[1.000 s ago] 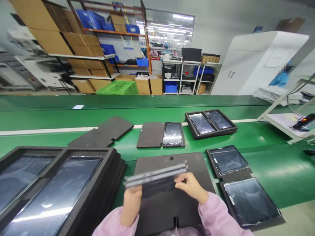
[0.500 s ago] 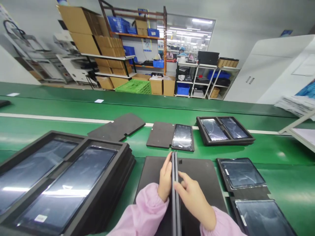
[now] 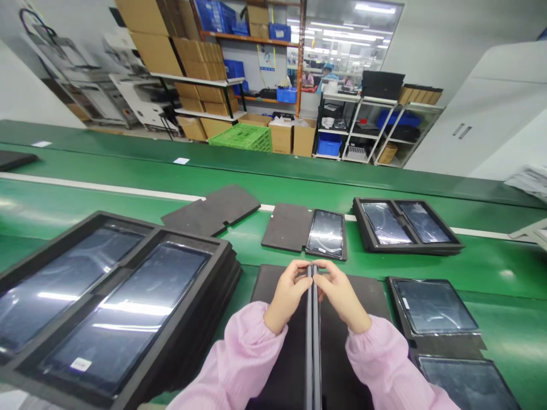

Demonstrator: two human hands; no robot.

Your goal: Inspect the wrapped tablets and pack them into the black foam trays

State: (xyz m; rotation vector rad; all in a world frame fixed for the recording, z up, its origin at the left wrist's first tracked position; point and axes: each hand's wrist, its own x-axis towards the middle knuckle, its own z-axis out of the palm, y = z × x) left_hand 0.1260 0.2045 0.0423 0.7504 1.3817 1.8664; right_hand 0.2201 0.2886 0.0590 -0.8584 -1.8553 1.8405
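Both hands have turned the folded dark case [image 3: 313, 341] from flat to edge-on: left hand [image 3: 287, 294] and right hand [image 3: 342, 296] now pinch its far end from either side, over a dark mat [image 3: 363, 290]. It seems to hold a tablet. Trays of screens [image 3: 106, 296] line the green counter [image 3: 491, 265]; cardboard boxes [image 3: 205, 54] fill shelves behind.

Panels [image 3: 313, 341] seen edge-on, so faces can't be read; lower end cut off by bottom edge. Mat [image 3: 367, 296] under them mostly covered by sleeves & hands. Left tray stack [image 3: 128, 296] runs off left & bottom edges. Bottom-right tablet [image 3: 465, 384] cropped at corner. Label [image 3: 80, 364] on near screen too small to read. Far workers [image 3: 327, 71] tiny, blurred.
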